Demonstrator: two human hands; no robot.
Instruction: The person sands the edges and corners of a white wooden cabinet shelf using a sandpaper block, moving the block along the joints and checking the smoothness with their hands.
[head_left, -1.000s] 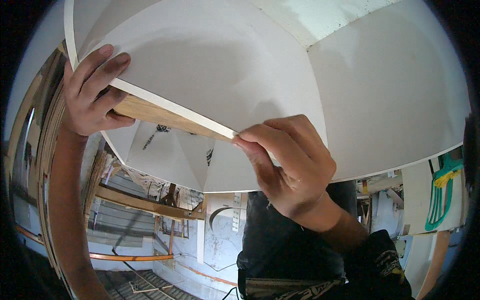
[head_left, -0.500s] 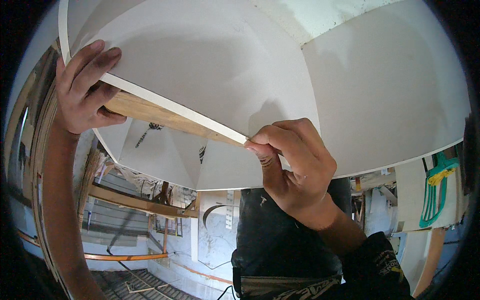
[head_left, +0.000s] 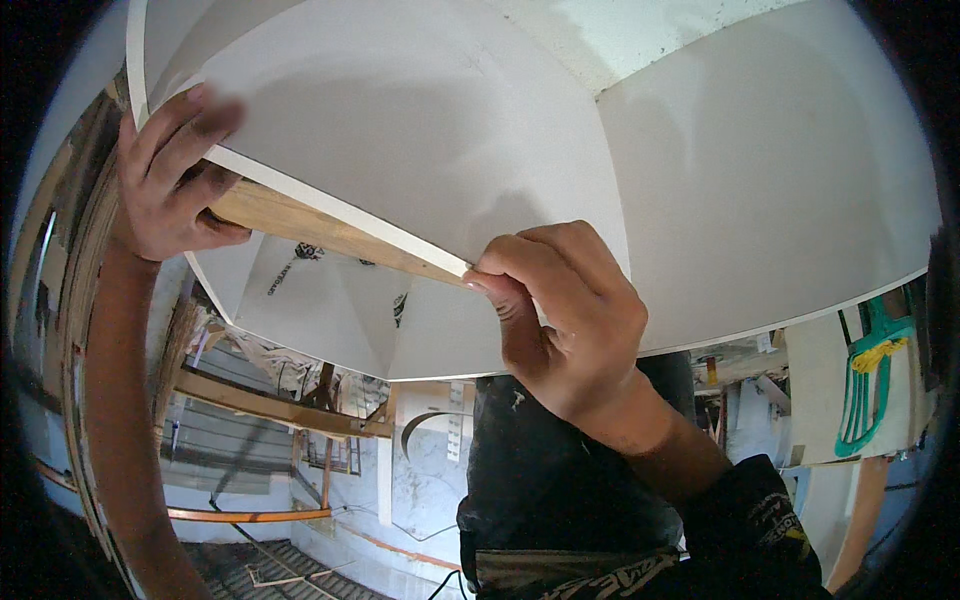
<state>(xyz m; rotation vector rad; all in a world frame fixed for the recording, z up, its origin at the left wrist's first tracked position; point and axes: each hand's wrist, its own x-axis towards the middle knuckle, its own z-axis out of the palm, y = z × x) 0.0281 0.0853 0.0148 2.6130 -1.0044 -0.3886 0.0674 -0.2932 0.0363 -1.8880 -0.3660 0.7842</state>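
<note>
Pinching thin white edge strip (head_left: 330, 207) along raw wooden edge (head_left: 330, 235) of white panel (head_left: 420, 120): right hand (head_left: 565, 320) fingers closed on strip end, left hand (head_left: 170, 180) clamped round far end. Strip likely light, flexible, kink-prone; panel stiff.

Soft even daylight brightens the white board (head_left: 420, 130), faint shadows falling toward six o'clock, while fisheye bending and black vignette crowd the rim, fingertips at ten o'clock slightly blurred.

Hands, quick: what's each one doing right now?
Left hand: closed around the end of the wooden strip under the white panel.
Right hand: fingertips pinching the strip's other end.
</note>
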